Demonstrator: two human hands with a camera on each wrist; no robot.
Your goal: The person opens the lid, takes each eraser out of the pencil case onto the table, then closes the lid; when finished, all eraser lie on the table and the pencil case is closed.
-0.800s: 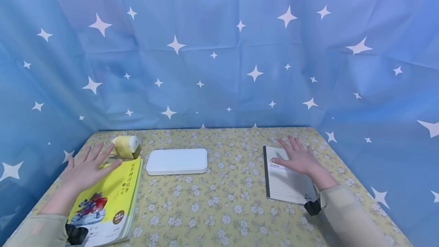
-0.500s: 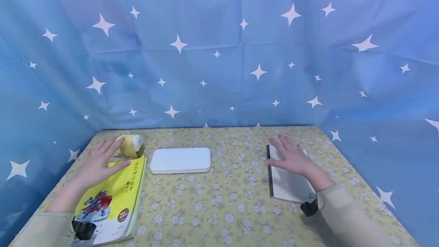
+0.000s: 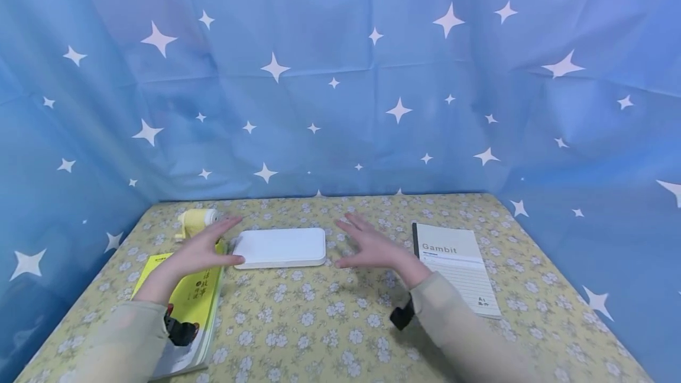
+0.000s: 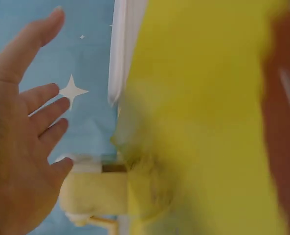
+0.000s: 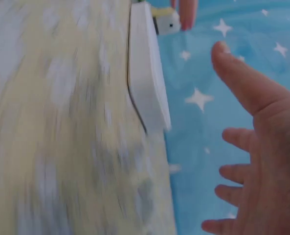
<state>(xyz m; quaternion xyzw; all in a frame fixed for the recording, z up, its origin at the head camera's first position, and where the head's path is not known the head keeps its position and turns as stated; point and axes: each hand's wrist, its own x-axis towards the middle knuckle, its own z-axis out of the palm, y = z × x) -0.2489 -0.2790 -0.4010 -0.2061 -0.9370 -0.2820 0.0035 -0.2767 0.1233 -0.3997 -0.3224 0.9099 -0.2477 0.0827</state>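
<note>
Two grips [image 3: 199,253] [image 3: 375,249], either side wht case [image 3: 282,247]

head: bright, even light | soft shadow below right sleeve [image 3: 463,327] | wrist views: dimmer | right wrist: tabletop [image 5: 47,147] blurred

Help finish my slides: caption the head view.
Left hand and right hand flank a white box on a flowered table.

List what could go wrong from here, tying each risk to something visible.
1. The left hand looks close to the yellow-and-white gadget and might bump it.
2. It also hangs over part of the yellow book, so lowering it could nudge the book.
3. The right hand is apart from the white case; if only the left took hold, the case might swivel.
</note>
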